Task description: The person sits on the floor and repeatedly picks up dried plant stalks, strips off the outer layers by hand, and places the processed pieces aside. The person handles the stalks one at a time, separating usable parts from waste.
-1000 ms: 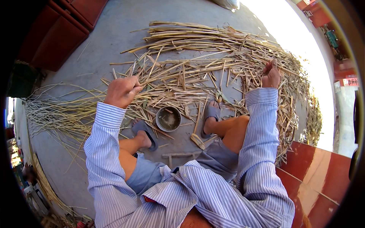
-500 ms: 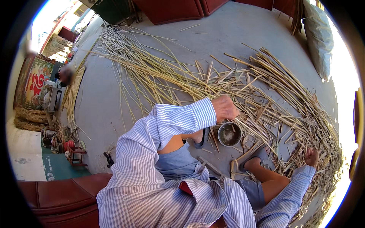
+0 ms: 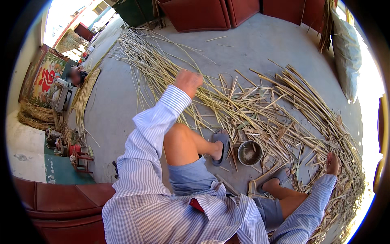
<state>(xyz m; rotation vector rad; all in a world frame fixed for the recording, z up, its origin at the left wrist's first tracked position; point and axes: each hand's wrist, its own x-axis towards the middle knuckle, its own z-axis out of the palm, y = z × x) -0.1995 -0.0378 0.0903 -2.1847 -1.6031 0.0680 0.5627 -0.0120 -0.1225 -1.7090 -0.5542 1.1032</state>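
Note:
My left hand [image 3: 188, 82] is closed in a fist above long yellow-green reed stalks [image 3: 162, 67] spread on the floor. What it holds, if anything, I cannot make out. At the right, my right hand [image 3: 332, 163] is low beside a heap of dry reed husks [image 3: 347, 179]. Its fingers look drawn together, and whatever is in them is too small to name. Between my sandalled feet sits a round metal bowl [image 3: 250, 153] with murky liquid and a few scraps inside. Short cut pieces and peeled leaves [image 3: 264, 110] lie just beyond the bowl.
A thicker bundle of brown stalks [image 3: 308, 93] curves along the right. Dark red sofas [image 3: 195, 15] stand at the far side, another [image 3: 65, 199] at lower left. A grey sack [image 3: 346, 57] leans at far right. Another person [image 3: 76, 76] sits at far left near a woven strip [image 3: 86, 95].
My left hand has swung from above the bowl up and to the left, over the long stalks. My right hand has risen slightly. The whole view has shifted a little.

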